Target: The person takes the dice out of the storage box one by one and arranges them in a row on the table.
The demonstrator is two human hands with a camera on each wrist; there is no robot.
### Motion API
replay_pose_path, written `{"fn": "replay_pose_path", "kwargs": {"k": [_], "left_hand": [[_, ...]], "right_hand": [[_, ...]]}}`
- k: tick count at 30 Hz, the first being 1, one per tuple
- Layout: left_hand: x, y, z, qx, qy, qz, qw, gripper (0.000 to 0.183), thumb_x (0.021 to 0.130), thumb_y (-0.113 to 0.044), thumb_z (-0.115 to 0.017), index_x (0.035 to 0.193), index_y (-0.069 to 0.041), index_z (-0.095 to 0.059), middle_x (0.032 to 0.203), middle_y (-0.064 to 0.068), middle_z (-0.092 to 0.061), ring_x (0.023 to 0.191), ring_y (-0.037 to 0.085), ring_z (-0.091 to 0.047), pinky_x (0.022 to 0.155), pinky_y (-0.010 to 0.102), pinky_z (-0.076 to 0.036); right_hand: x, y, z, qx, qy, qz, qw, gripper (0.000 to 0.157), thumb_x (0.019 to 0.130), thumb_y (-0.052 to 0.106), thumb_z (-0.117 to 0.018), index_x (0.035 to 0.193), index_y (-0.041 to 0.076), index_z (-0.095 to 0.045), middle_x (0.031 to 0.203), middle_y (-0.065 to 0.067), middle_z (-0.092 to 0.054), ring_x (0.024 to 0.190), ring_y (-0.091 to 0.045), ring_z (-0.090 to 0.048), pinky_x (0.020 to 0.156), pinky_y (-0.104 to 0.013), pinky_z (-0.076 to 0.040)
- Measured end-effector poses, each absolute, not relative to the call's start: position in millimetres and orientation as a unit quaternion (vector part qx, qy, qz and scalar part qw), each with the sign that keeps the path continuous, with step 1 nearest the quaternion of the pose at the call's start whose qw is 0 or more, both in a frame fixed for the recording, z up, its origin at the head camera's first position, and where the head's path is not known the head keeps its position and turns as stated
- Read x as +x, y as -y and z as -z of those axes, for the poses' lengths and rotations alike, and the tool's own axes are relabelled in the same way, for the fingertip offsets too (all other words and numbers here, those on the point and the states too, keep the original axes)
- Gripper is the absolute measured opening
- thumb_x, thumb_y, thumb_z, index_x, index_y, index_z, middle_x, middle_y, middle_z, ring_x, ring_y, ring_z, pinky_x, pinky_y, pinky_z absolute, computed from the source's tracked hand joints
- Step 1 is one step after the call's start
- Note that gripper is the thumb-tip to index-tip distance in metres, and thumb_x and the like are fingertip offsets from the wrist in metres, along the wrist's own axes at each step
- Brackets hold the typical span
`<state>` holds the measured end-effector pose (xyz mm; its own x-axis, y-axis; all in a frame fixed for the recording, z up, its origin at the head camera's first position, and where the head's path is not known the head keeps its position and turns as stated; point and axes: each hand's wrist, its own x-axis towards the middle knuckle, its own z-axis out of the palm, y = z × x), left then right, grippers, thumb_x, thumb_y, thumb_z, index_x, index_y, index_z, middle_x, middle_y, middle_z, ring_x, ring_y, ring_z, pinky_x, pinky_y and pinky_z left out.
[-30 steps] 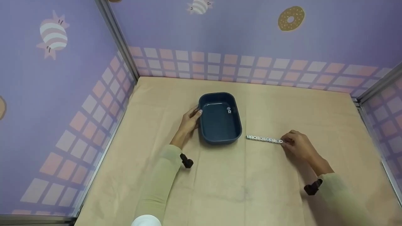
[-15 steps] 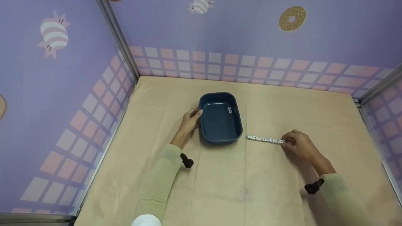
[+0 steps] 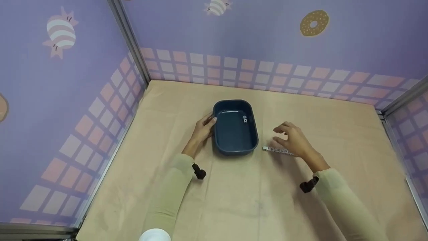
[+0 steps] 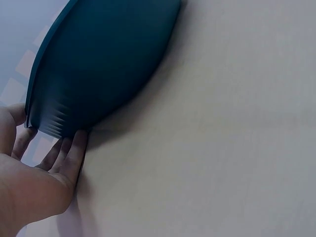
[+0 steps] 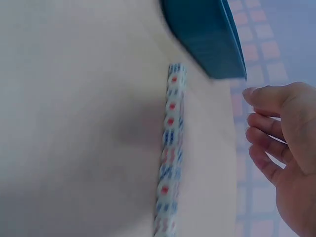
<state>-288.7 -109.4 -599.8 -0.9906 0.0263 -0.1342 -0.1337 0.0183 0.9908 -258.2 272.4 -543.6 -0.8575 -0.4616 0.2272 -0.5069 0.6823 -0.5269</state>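
A dark blue rectangular box (image 3: 234, 134), open at the top, is at the middle of the table. Two small white dice (image 3: 245, 119) lie inside it, near its right wall. My left hand (image 3: 201, 130) holds the box by its left side, thumb at the rim and fingers against the outer wall (image 4: 98, 64). To the right of the box lies a straight row of white dice (image 3: 277, 150), side by side; red and blue pips show on the row (image 5: 170, 138) in the right wrist view. Above this row my right hand (image 3: 294, 139) hovers, fingers loosely bent and apart, with nothing between them.
A beige cloth (image 3: 234, 194) covers the table. Purple walls (image 3: 260, 33) with a tile pattern enclose its back and sides, joined by metal corner posts (image 3: 130, 43). A white round object (image 3: 155, 235) shows at the bottom edge, beside the left sleeve.
My right hand has left the right end of the dice row, rising and moving left toward the box, its fingers spreading. The left hand and the box stay in place.
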Motion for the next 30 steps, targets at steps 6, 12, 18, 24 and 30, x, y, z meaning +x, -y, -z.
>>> {"fn": "replay_pose_path", "kwargs": {"k": [6,12,18,24,30], "left_hand": [[-289.3,111.3,598.6,-0.032,-0.718,-0.694,0.052,0.054,0.11,-0.032,-0.062,0.161,-0.018,-0.049,0.16,0.011,-0.05,0.146,0.032,-0.049,0.114,0.049,-0.047],[-291.4,111.9,595.9,-0.024,-0.725,-0.687,0.045,0.054,0.11,-0.033,-0.061,0.161,-0.018,-0.048,0.159,0.011,-0.052,0.146,0.031,-0.05,0.115,0.046,-0.047],[-289.4,111.8,596.3,-0.042,-0.712,-0.698,0.06,0.055,0.109,-0.034,-0.062,0.161,-0.02,-0.048,0.158,0.011,-0.053,0.141,0.031,-0.055,0.111,0.046,-0.051],[-288.5,110.2,598.0,-0.04,-0.72,-0.691,0.058,0.055,0.109,-0.037,-0.063,0.16,-0.022,-0.049,0.157,0.01,-0.054,0.136,0.031,-0.06,0.104,0.047,-0.056],[-288.3,109.8,599.0,-0.034,-0.723,-0.687,0.056,0.055,0.109,-0.035,-0.063,0.16,-0.02,-0.049,0.158,0.011,-0.053,0.138,0.032,-0.058,0.105,0.048,-0.055]], "right_hand": [[-283.5,-224.6,528.6,0.316,0.906,-0.274,0.062,0.031,0.094,0.009,-0.083,0.12,-0.004,-0.074,0.116,-0.018,-0.068,0.113,-0.037,-0.062,0.098,-0.053,-0.053],[-308.5,-187.8,521.2,0.361,0.9,-0.233,0.071,0.032,0.091,0.006,-0.084,0.12,-0.005,-0.074,0.116,-0.017,-0.068,0.11,-0.036,-0.06,0.097,-0.05,-0.052],[-326.0,-163.7,525.0,0.386,0.908,-0.154,0.052,0.034,0.089,0.009,-0.086,0.119,-0.004,-0.074,0.118,-0.018,-0.067,0.111,-0.037,-0.061,0.097,-0.054,-0.052],[-339.4,-154.0,530.4,0.376,0.923,-0.081,0.011,0.032,0.091,0.013,-0.085,0.117,-0.002,-0.075,0.118,-0.017,-0.066,0.113,-0.038,-0.059,0.102,-0.057,-0.047],[-347.9,-156.7,537.6,0.381,0.924,-0.036,-0.007,0.025,0.09,0.013,-0.084,0.109,-0.001,-0.075,0.112,-0.016,-0.067,0.113,-0.038,-0.058,0.105,-0.057,-0.046]]}}
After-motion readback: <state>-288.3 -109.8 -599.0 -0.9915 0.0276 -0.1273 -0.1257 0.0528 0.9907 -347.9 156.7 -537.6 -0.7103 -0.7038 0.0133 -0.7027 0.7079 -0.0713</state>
